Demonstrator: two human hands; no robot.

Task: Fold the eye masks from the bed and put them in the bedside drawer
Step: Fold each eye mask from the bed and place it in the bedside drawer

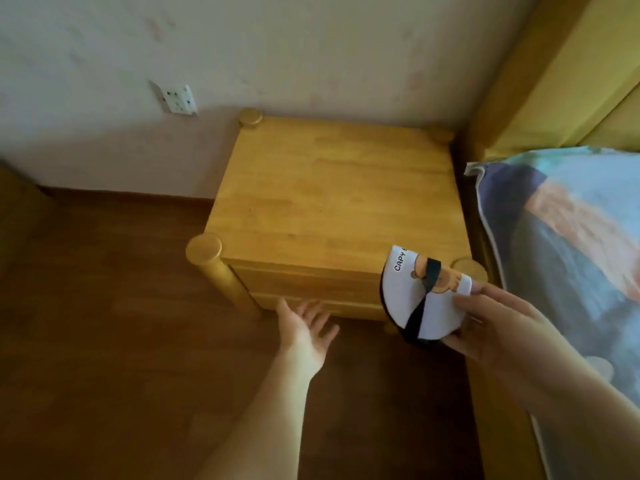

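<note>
A folded white eye mask [414,296] with a brown cartoon animal, the letters "CAPY" and a black strap across it is pinched in my right hand [491,327], in front of the right corner of the wooden bedside cabinet [329,188]. My left hand [304,330] is palm up with fingers apart, just below the cabinet's lower drawer front [311,301]. Both drawer fronts look closed. The upper drawer front [304,277] lies just under the cabinet top.
The bed, with a blue and orange printed pillow [571,244] and a yellow headboard [554,74], stands right of the cabinet. Dark wooden floor [121,323] spreads to the left. A wall socket [178,98] sits on the pale wall behind.
</note>
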